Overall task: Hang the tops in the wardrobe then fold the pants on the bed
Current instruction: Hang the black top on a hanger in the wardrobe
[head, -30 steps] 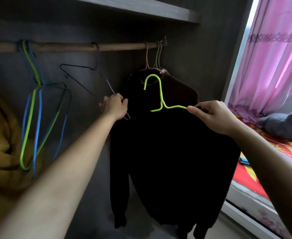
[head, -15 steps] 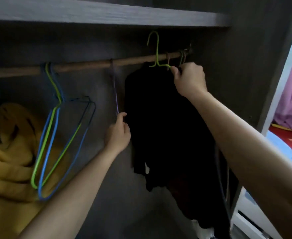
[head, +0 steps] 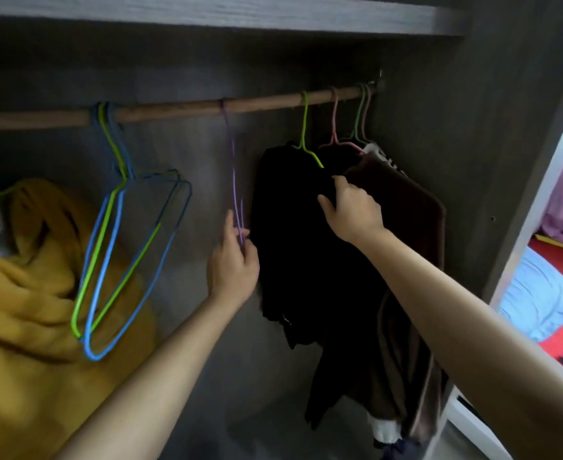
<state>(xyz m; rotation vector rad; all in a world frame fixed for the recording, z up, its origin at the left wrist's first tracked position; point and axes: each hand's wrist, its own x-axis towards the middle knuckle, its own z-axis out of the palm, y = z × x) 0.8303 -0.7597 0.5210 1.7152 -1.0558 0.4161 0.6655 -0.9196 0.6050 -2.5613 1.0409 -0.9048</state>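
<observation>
black top [head: 293, 234]: hanging on a green hanger [head: 304, 127] from the wooden rod [head: 180, 109] above both hands, sitting between them. right hand [head: 353, 210]: fingers curling round the top's shoulder, gripping the cloth. left hand [head: 233, 263]: pinching the lower wires of a purple hanger [head: 235, 187]. brown garment [head: 409, 207]: hanging just beyond the right hand. empty hangers [head: 124, 247]: dangling left of the left hand.

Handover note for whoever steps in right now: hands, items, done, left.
Left hand pinches the empty purple hanger on the rod.
Right hand grips the black top at its shoulder.
The black top hangs on the green hanger, hooked over the rod.
Done: this top is hung.
Left: release it, then fold the pants on the bed; pants not in view.
</observation>
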